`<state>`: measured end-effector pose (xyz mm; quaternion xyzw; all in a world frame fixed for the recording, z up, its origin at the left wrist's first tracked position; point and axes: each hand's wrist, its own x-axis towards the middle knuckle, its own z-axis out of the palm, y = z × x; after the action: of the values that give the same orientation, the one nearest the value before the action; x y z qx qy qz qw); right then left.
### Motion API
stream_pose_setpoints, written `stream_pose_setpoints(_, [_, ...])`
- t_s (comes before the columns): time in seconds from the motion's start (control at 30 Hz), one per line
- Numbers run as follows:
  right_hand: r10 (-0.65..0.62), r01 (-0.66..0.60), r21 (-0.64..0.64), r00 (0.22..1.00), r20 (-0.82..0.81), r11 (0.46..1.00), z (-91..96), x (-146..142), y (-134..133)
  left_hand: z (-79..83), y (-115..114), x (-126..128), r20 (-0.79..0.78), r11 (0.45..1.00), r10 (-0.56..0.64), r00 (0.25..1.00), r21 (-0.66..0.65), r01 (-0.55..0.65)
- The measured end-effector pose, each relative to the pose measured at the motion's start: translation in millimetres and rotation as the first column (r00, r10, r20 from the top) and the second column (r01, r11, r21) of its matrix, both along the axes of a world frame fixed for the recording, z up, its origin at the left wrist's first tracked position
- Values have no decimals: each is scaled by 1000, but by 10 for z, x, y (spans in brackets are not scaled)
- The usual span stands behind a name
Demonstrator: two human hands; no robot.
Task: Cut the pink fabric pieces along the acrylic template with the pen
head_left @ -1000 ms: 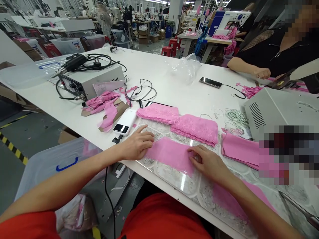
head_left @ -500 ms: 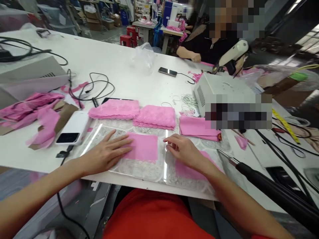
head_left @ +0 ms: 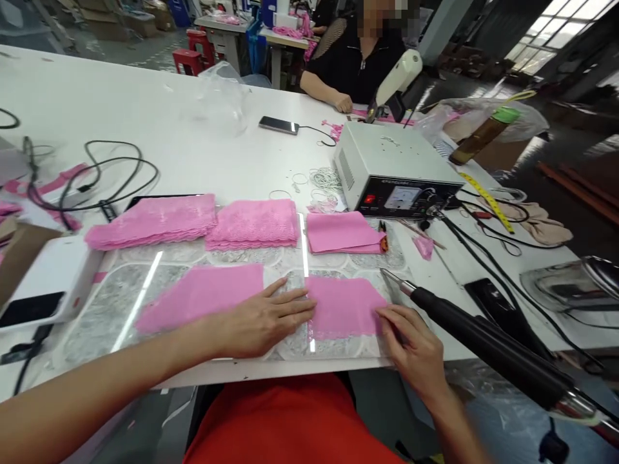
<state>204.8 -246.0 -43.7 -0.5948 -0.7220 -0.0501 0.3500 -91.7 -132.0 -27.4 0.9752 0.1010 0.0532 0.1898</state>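
Observation:
My left hand (head_left: pixel 264 319) lies flat on the clear plastic sheet (head_left: pixel 111 303), fingers spread, fingertips at the left edge of a small pink fabric piece (head_left: pixel 343 308). Its wrist rests on a larger pink fabric piece (head_left: pixel 200 294). My right hand (head_left: pixel 413 348) touches the lower right corner of the small piece with its fingertips. A black-handled tool (head_left: pixel 478 335) lies just right of that hand, its metal tip pointing at the fabric.
Two pink lace stacks (head_left: pixel 155 219) (head_left: pixel 254 223) and a folded pink pile (head_left: pixel 341 232) lie behind. A grey machine box (head_left: pixel 391 167) stands at the right, cables and a yellow tape measure (head_left: pixel 486 200) beside it. A white power bank (head_left: pixel 46 283) lies left. A person in black (head_left: pixel 355 55) sits opposite.
The view swung right. My left hand slid right, off the larger piece toward the small one. My right hand moved onto the small piece's right corner.

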Motion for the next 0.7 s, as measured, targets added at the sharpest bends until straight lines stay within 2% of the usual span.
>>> stream_pose_setpoints(0.4, [-99, 99, 42, 995, 9, 994, -83, 361, -168, 28, -25, 115, 17, 969, -18, 1000, 248, 13])
stream_pose_setpoints(0.7, [-68, 64, 87, 997, 46, 994, -148, 405, -170, 25, -26, 422, 18, 980, -45, 999, 196, 41])
